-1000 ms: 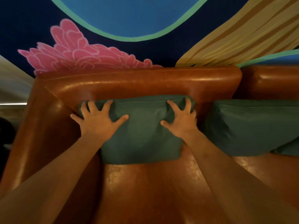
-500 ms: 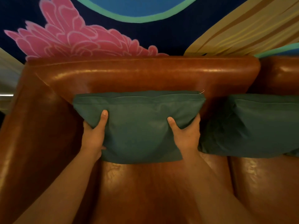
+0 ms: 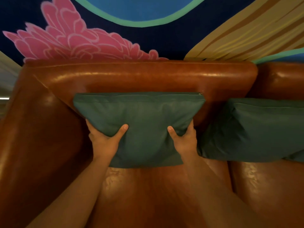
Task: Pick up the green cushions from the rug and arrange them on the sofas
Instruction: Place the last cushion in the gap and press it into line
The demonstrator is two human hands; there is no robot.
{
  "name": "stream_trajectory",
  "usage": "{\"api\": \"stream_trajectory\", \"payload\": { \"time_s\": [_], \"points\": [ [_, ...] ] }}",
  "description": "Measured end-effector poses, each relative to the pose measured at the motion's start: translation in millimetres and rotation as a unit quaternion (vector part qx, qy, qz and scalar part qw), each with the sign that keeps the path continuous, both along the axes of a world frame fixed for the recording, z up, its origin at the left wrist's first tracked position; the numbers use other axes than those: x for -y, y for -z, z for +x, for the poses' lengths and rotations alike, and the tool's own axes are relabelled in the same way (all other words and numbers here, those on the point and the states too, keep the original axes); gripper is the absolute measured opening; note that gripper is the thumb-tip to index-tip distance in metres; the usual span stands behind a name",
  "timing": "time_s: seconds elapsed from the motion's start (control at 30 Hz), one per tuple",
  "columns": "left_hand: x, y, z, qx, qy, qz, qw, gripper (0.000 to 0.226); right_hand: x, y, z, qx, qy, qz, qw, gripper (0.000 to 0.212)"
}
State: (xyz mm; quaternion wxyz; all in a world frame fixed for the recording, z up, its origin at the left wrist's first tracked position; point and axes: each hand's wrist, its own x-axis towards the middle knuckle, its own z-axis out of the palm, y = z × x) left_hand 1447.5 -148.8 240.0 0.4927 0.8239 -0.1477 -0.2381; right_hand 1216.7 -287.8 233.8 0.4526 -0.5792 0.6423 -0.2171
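Note:
A green cushion (image 3: 143, 119) leans upright against the backrest of the brown leather sofa (image 3: 141, 74), its lower edge on the seat. My left hand (image 3: 105, 142) grips its lower left side, thumb on the front and fingers hidden behind. My right hand (image 3: 184, 142) grips the lower right side the same way. A second green cushion (image 3: 256, 129) rests against the backrest just to the right, close to the first.
The sofa's thick left armrest (image 3: 32, 137) rises beside the held cushion. Bare seat leather (image 3: 148, 195) lies in front of both cushions. A painted wall with a pink flower (image 3: 74, 43) stands behind the backrest.
My hands went from lying flat and spread on the cushion's front to gripping its lower sides. The cushion now stands more upright and squarer against the backrest.

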Motion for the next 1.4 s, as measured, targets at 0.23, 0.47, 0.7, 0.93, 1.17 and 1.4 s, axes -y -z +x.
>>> {"api": "stream_trajectory", "payload": {
  "time_s": [0.23,0.47,0.7,0.93,1.17,1.4],
  "points": [
    [-55,19,4,-0.042,0.053,0.077,0.995,0.146,-18,4,-36,0.041,-0.009,0.044,0.998,0.132],
    [-42,46,-5,-0.081,0.019,0.049,0.995,0.133,-18,30,-16,0.036,-0.050,0.054,0.997,0.145],
    [-82,43,-22,-0.233,0.022,0.119,0.965,0.143,-50,76,-51,0.122,-0.057,0.035,0.990,0.131],
    [-70,47,-29,-0.315,-0.015,0.080,0.946,0.092,-45,68,-50,0.205,-0.065,0.130,0.968,0.106],
    [-85,58,-25,-0.427,-0.157,0.077,0.887,0.062,-55,72,-52,0.284,0.191,0.301,0.890,0.023],
    [-63,50,8,-0.298,-0.127,0.166,0.931,0.056,-64,77,-38,0.297,0.196,0.239,0.904,0.053]
  ]
}}
